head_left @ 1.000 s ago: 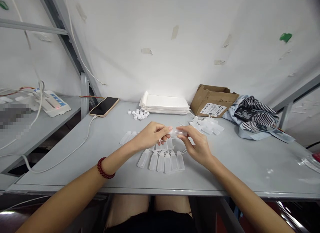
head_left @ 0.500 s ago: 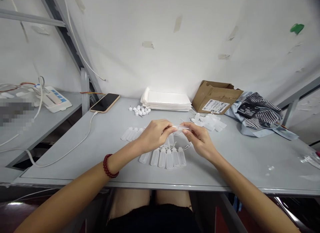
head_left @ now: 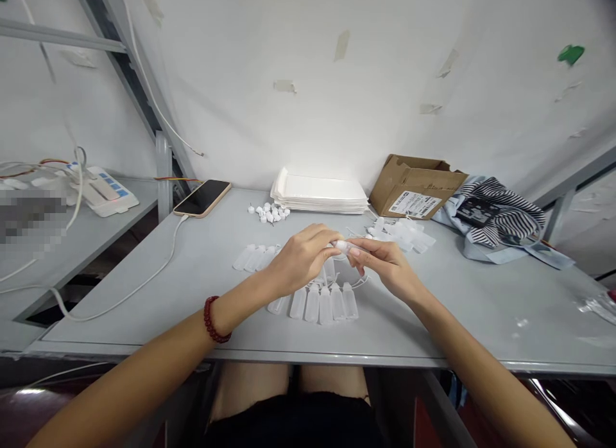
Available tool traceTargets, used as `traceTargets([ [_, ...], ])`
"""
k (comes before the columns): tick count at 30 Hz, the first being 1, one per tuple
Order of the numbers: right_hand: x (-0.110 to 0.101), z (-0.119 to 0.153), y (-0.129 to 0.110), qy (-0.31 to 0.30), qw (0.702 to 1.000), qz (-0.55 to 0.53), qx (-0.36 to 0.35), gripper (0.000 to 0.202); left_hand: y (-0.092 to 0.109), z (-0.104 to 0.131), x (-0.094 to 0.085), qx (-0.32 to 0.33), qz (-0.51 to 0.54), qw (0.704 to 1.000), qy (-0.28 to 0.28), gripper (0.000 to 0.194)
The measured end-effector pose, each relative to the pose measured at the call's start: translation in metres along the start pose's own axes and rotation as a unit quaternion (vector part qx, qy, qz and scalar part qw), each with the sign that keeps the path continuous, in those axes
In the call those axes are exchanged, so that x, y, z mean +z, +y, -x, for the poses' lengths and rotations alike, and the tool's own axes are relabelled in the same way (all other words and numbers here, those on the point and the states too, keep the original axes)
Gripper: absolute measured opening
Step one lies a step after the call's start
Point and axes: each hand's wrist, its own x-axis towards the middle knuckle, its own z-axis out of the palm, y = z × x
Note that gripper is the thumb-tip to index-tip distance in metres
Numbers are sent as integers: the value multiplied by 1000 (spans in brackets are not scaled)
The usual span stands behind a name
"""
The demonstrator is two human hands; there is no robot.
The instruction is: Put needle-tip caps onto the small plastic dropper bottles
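A small translucent plastic bottle (head_left: 350,248) lies sideways between my two hands, above the desk. My right hand (head_left: 389,263) is closed round its body, hiding much of it. At the other end, my left hand (head_left: 308,258) pinches a white bottle cap (head_left: 341,244), partly covered by the fingers. Below my hands, several similar bottles (head_left: 325,305) lie side by side, with thin white tubes or strips near their necks. Beyond my left forearm is another row of bottles (head_left: 252,257), partly hidden by my hand.
Loose white caps (head_left: 269,212) lie at the back, beside a stack of white sheets or envelopes (head_left: 320,194). More bottles (head_left: 409,233) are heaped before a cardboard box (head_left: 416,185). A charging phone (head_left: 203,198) lies left; bundled striped cloth (head_left: 510,210) lies right.
My hands have turned the bottle so its white end shows more between the fingers. My right fingers have shifted along its body, and my left wrist has moved slightly right.
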Motion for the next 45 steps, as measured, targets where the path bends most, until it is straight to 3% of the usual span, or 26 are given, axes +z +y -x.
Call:
traceTargets([
  [4, -5, -3, 2, 54, 996, 75, 18, 38, -19, -3, -10, -67, -67, 995, 26, 24],
  [8, -18, -9, 13, 136, 968, 206, 50, 33, -56, -2, -32, -188, -161, 968, 33, 29],
  [13, -31, -14, 30, 153, 922, 342, 98, 25, -96, 6, -49, -286, -230, 930, -33, 23],
  [19, -31, -11, 31, 146, 907, 380, 113, 35, -112, 9, -47, -333, -252, 901, -122, 29],
  [22, -31, -7, 18, 100, 928, 350, 78, 34, -113, 9, -47, -342, -253, 893, -148, 29],
  [26, -28, 3, -3, -106, 960, 258, 27, 30, -110, 9, -49, -349, -249, 887, -172, 29],
  [28, -26, 8, -10, -186, 955, 231, 19, 38, -107, 8, -50, -354, -249, 884, -179, 28],
  [31, -22, 14, -13, -251, 941, 225, 35, 50, -103, 7, -50, -360, -248, 880, -183, 28],
  [36, -15, 17, -10, -304, 916, 253, 67, 69, -101, 7, -48, -360, -238, 885, -175, 28],
  [45, -11, 17, -14, -289, 916, 277, 38, 46, -95, 7, -47, -375, -201, 895, -136, 28],
])
